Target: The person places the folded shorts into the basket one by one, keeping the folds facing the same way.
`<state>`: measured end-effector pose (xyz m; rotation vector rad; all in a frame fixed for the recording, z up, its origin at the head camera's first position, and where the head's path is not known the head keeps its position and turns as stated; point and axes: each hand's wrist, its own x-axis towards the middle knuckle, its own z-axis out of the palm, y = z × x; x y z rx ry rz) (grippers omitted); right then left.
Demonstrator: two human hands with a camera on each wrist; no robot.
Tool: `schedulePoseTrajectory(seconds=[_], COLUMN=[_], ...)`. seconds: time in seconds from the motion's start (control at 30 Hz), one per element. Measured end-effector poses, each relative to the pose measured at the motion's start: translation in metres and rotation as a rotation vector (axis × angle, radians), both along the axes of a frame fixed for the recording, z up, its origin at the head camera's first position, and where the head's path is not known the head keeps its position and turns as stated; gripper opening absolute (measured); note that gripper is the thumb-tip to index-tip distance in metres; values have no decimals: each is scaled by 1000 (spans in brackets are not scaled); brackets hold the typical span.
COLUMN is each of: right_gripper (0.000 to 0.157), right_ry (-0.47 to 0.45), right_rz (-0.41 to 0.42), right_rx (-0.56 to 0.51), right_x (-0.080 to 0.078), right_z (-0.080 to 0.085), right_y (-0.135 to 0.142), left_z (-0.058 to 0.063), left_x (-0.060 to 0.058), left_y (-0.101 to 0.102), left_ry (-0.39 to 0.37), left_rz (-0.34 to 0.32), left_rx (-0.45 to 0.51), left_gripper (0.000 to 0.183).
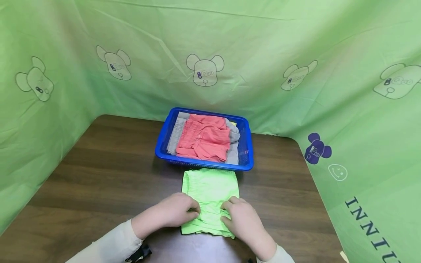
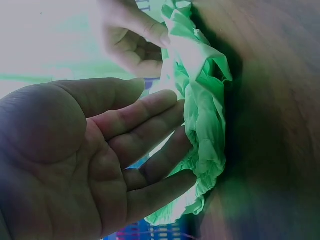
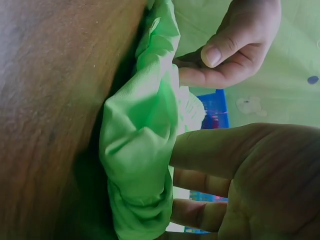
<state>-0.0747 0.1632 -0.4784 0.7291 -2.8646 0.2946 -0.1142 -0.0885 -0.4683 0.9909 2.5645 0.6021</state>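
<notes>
Neon green shorts (image 1: 212, 186) lie folded on the table, their gathered waistband at the left. My left hand (image 1: 177, 209) rests its fingertips on the left part of the shorts. In the left wrist view its fingers (image 2: 150, 107) are loosely extended against the cloth, with the thumb apart from it. On the right side, my right hand (image 1: 245, 221) touches the shorts. Its thumb (image 3: 210, 147) and fingers reach the folded edge in the right wrist view, without curling round it. The near edge of the cloth is wrinkled.
Just beyond the shorts stands a blue plastic basket (image 1: 160, 148). Folded coral shorts (image 1: 207, 137) lie on top of grey garments (image 1: 232, 151) inside it. A green printed curtain (image 1: 158, 87) encloses the back and sides of the brown wooden table (image 1: 115, 175).
</notes>
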Motion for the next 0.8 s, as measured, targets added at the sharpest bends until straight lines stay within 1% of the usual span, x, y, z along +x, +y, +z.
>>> schedulePoseTrajectory(seconds=[0.1, 0.3, 0.37, 0.47, 0.53, 0.6, 0.63, 0.7, 0.73, 0.8], right_gripper=[22, 19, 20, 20, 19, 16, 14, 11, 10, 9], right_ry=[-18, -63, -105, -202, -272, -332, -350, -370, -371, -363], right_rz=[19, 51, 50, 42, 26, 8, -9, -55, -85, -156], right_rx=[-9, 0, -3, -47, -101, -172, -207, -269, -295, -339], right_x=[-1, -6, -9, -14, -18, -24, -28, -35, -38, -44], right_z=[3, 3, 6, 12, 15, 17, 18, 17, 17, 16], right_y=[-3, -12, -14, -12, -8, -3, 0, 6, 9, 14], left_z=[3, 16, 17, 15, 12, 9, 7, 5, 5, 3], left_x=[0, -3, -7, -14, -20, -25, -27, -31, -33, -37], left_y=[-6, -17, -21, -28, -33, -39, -42, -46, -48, -50], left_ry=[-17, -64, -82, -103, -105, -128, -132, -158, -169, -188], left_rz=[7, 34, 45, 95, 165, 278, 340, 459, 504, 558], left_rx=[5, 26, 53, 116, 152, 169, 161, 129, 103, 46], left_gripper=[9, 12, 13, 13, 12, 9, 11, 24, 33, 53])
